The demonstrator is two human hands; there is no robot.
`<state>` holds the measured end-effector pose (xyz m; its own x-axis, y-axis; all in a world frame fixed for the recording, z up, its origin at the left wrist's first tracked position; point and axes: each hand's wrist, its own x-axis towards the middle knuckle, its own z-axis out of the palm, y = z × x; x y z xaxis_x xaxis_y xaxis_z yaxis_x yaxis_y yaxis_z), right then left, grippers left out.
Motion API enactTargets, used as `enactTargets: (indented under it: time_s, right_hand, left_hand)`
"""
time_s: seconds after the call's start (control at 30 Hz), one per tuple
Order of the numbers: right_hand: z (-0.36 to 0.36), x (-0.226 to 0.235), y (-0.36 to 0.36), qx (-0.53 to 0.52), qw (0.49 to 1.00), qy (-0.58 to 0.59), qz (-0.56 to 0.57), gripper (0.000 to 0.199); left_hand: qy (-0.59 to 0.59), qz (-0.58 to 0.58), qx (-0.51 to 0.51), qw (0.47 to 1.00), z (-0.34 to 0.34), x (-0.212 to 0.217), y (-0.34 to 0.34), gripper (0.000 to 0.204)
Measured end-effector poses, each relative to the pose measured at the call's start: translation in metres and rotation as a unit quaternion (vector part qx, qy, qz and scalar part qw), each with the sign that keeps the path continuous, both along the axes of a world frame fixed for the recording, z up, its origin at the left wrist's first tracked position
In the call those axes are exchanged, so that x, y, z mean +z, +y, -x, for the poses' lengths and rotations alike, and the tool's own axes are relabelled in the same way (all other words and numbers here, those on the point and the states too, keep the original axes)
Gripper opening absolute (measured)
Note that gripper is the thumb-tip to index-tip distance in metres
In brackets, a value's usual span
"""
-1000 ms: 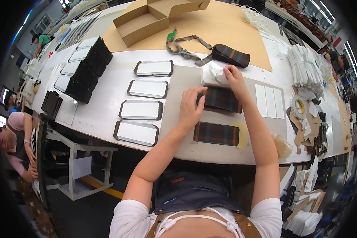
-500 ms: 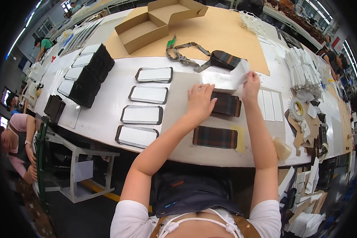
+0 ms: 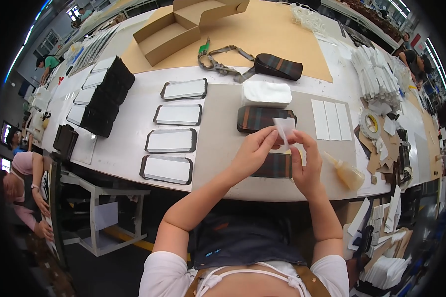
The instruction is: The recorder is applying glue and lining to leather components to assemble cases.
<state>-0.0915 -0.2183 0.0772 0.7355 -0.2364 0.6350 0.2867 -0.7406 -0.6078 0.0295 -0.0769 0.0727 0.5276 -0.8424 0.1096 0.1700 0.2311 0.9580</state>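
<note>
A small, thin, translucent white sheet [image 3: 284, 127] is held up between my hands. My left hand [image 3: 254, 152] pinches its left side between thumb and fingers. At its lower right edge, the curled fingers of my right hand [image 3: 307, 166] grip it. Below the sheet lies a dark plaid panel [image 3: 272, 168], partly covered by my hands. Another plaid panel [image 3: 255, 119] is just beyond, with a stack of white sheets [image 3: 266, 95] behind it. Farther back rests a plaid case [image 3: 278, 67] joined to a patterned strap [image 3: 218, 67].
Several white panels with dark edges [image 3: 171, 141] form a column on the left, beside black cases [image 3: 96, 104]. White strips [image 3: 332, 120], a glue bottle [image 3: 349, 173] and a tape roll [image 3: 369, 123] are on the right. An open cardboard box [image 3: 168, 39] stands at the back.
My left hand has left the white stack and my right hand has come down from beside it. Both are now closer to me, with the thin sheet between them.
</note>
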Motion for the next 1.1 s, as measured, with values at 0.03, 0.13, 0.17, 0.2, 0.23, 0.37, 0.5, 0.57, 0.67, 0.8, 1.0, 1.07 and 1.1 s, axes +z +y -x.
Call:
enactTargets:
  time_s: [0.03, 0.13, 0.17, 0.2, 0.23, 0.37, 0.5, 0.57, 0.67, 0.8, 1.0, 1.07, 1.1]
  right_hand:
    - [0.005, -0.005, 0.002, -0.018, 0.998, -0.005, -0.057, 0.037]
    - [0.012, -0.001, 0.009, -0.016, 1.0, 0.01, 0.007, 0.039]
    - [0.012, -0.001, 0.012, -0.011, 0.997, 0.012, 0.069, 0.039]
    - [0.012, -0.004, 0.014, -0.029, 0.993, 0.02, 0.111, 0.038]
    - [0.013, -0.003, 0.017, -0.031, 0.993, 0.019, 0.11, 0.038]
    - [0.025, 0.0, 0.021, 0.007, 0.995, 0.052, 0.088, 0.033]
    - [0.046, -0.017, 0.005, -0.03, 0.981, 0.032, -0.188, 0.028]
    - [0.042, -0.021, -0.003, -0.03, 0.942, 0.027, -0.332, 0.043]
    - [0.057, -0.043, -0.023, 0.163, 0.804, 0.141, -0.555, 0.053]
    - [0.068, -0.043, -0.028, 0.154, 0.769, 0.2, -0.587, 0.031]
    - [0.058, -0.033, -0.014, 0.007, 0.879, 0.14, -0.455, 0.015]
    - [0.055, -0.036, -0.011, -0.011, 0.883, 0.13, -0.451, 0.014]
    - [0.053, -0.042, -0.01, -0.021, 0.895, 0.13, -0.427, 0.014]
  left_hand:
    - [0.001, 0.005, 0.008, 1.0, 0.002, 0.002, 0.001, 0.044]
    - [0.001, -0.016, 0.006, 1.0, 0.011, 0.01, 0.004, 0.044]
    - [-0.017, -0.033, 0.009, 0.999, 0.014, 0.011, 0.005, 0.043]
    - [-0.017, -0.034, 0.008, 0.999, 0.018, 0.005, 0.002, 0.043]
    - [-0.033, -0.028, 0.045, 0.998, 0.023, -0.006, -0.003, 0.043]
    - [-0.044, -0.051, 0.044, 0.997, 0.015, -0.018, 0.007, 0.039]
    - [-0.071, -0.109, 0.006, 0.992, 0.016, 0.001, 0.022, 0.031]
    - [-0.079, -0.099, -0.083, 0.988, 0.019, 0.003, 0.029, 0.029]
    - [-0.096, -0.101, -0.167, 0.976, 0.017, 0.009, 0.036, 0.027]
    - [-0.11, -0.137, -0.186, 0.967, 0.005, 0.004, 0.043, 0.027]
    - [-0.065, -0.213, -0.088, 0.971, -0.009, -0.022, 0.053, 0.024]
    - [-0.056, -0.243, -0.055, 0.967, -0.012, -0.025, 0.057, 0.022]
    - [-0.049, -0.27, -0.018, 0.961, -0.012, -0.025, 0.058, 0.021]
